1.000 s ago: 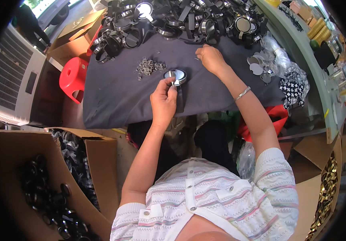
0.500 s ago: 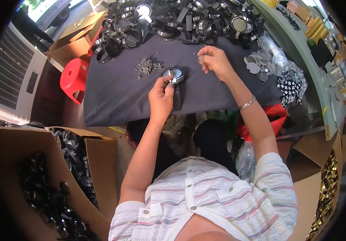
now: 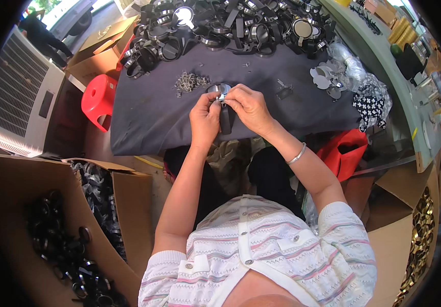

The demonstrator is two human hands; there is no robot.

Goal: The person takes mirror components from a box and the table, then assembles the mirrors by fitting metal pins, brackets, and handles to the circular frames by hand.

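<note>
A watch with a round silver case and a black strap (image 3: 225,121) lies on the dark cloth (image 3: 154,123) in front of me, strap end toward me. My left hand (image 3: 205,118) is closed on the watch at the near edge of its case. My right hand (image 3: 250,107) meets it there, thumb and fingertips pinched at the joint of case and strap. Whatever those fingertips hold is too small to make out. Just beyond my left hand is a heap of small metal pieces (image 3: 191,82). Right of my right hand lie a few thin metal bits (image 3: 284,91).
A large pile of watches (image 3: 215,25) covers the table's far side. Thin round discs (image 3: 325,79) and clear plastic wrap (image 3: 348,61) lie at the right. Cartons (image 3: 128,204) of parts stand on both sides, with a red stool (image 3: 97,100) at the left. Someone stands far left.
My right hand has come left and nearer, from above the cloth to the watch, where its fingers now pinch. My left hand keeps its hold on the watch.
</note>
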